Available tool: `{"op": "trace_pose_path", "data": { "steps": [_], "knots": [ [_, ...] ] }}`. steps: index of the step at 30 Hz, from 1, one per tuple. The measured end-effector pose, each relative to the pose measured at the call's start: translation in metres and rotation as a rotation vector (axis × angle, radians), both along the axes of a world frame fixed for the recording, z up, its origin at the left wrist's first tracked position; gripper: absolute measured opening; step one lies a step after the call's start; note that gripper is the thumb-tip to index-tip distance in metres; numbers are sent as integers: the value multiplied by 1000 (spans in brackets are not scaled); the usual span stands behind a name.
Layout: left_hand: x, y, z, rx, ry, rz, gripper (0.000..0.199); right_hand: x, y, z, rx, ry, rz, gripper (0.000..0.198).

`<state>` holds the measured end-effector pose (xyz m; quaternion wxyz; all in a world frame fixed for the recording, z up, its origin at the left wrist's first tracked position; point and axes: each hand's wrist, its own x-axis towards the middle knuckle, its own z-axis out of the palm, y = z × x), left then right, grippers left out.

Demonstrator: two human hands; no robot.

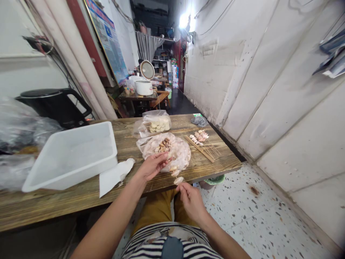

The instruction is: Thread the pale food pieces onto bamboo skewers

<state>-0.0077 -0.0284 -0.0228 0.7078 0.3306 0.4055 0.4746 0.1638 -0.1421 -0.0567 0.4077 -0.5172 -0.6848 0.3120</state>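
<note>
Threading looks under way: the right hand (192, 200) pinches a skewer (178, 177) with pale pieces just above its grip, while the left hand (151, 166), fingers loosely curled, reaches into the bag of pieces (172, 151) beyond; another piece wants picking and pushing on.

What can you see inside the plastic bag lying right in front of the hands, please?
The plastic bag holds pale pieces of food, with a small heap of browner pieces on top. The left hand covers its near edge, so what lies beneath there is hidden.
</note>
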Motion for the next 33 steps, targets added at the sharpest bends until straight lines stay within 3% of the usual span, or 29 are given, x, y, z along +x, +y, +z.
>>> {"op": "trace_pose_path", "data": {
  "steps": [5,12,24,33],
  "knots": [
    [-1,0,4,-82,-78,44,0,2,0,0,-3,15,-5,26],
    [3,-3,13,-169,-172,56,6,3,0,3,17,16,-3,26],
    [15,-17,8,-133,-259,135,7,0,-4,-5,6,50,-1,25],
    [18,-27,9,-94,-159,145,11,-2,-6,-10,29,50,-12,26]
  ]
}}
